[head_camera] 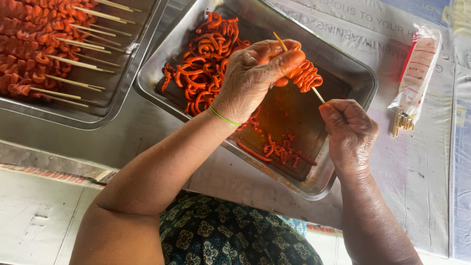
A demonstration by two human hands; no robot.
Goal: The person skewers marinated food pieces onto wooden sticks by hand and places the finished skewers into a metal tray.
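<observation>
Pinching the bamboo skewer [318, 93] low, the closed right hand [349, 130] steadies it over the steel tray [360, 81] while the left hand [257, 73] grips orange intestine coils [305, 76] threaded on it. These look soft, oily, slippery; the thin stick seems best held near its bare end.
</observation>
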